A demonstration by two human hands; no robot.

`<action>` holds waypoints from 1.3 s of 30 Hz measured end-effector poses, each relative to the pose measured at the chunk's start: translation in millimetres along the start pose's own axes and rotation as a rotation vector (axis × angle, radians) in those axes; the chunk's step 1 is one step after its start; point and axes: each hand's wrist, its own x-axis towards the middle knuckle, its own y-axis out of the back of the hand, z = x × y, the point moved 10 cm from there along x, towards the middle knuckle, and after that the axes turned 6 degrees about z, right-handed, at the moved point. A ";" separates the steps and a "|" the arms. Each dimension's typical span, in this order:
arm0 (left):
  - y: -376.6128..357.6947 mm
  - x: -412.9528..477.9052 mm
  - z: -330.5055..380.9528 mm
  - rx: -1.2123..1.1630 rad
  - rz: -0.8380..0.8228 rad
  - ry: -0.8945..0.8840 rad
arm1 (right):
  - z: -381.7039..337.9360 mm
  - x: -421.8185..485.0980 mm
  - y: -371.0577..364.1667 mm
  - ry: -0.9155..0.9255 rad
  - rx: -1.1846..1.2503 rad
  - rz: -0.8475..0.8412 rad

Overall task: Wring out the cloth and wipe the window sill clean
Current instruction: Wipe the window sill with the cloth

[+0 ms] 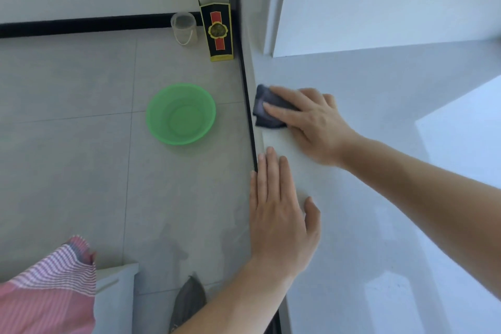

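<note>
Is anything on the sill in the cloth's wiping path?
Only the left hand, lying flat on the sill at its front edge, nearer the camera than the cloth under the right hand. Beyond the cloth, nothing visible lies on it.

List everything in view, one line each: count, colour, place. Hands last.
cloth: one, dark blue-grey, on the window sill under the right hand.
window sill: one, white, right side.
basin: one, green, on the floor beside the sill.
small bucket: one, clear, on the floor by the wall.
box: one, black with red and gold, upright in the corner.
striped fabric: one, pink and white, lower left.
floor: grey tiles, left side.
right hand: one, flat, presses the cloth.
left hand: one, flat on the sill's edge.
</note>
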 end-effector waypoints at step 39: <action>-123.5 178.2 207.5 0.126 -0.411 -0.984 | 239.8 -182.8 94.2 -1.188 -0.230 0.230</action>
